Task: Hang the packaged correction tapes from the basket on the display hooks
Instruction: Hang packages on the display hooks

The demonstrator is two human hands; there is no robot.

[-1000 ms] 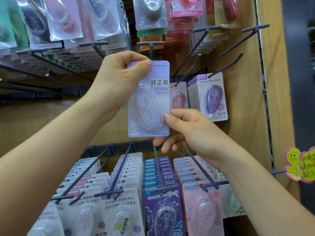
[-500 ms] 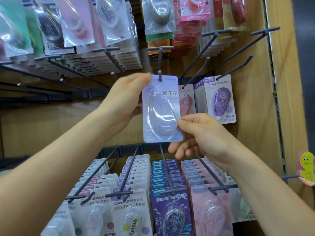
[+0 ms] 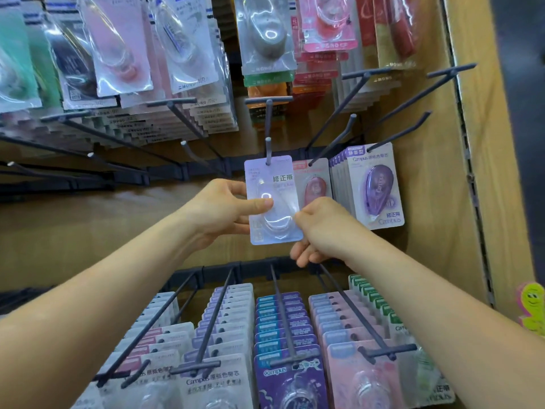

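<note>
A pale lilac packaged correction tape (image 3: 265, 175) hangs on a dark display hook (image 3: 268, 149), the prong passing through the hole at its top. My left hand (image 3: 219, 212) pinches its left edge, thumb on the clear blister. My right hand (image 3: 321, 228) pinches its lower right edge with curled fingers. To its right hang a pink-red package (image 3: 314, 184) and a stack of purple Campus packages (image 3: 376, 187). The basket is out of view.
Rows of packaged tapes hang above (image 3: 265, 33) and on the lower hooks (image 3: 283, 343). Bare hooks (image 3: 194, 128) stick out to the left and right of the middle row. A wooden side panel (image 3: 486, 172) bounds the display on the right.
The package has slid farther back along the hook toward the back panel. My left hand moved from its top down to its left edge, and the view has tilted down slightly.
</note>
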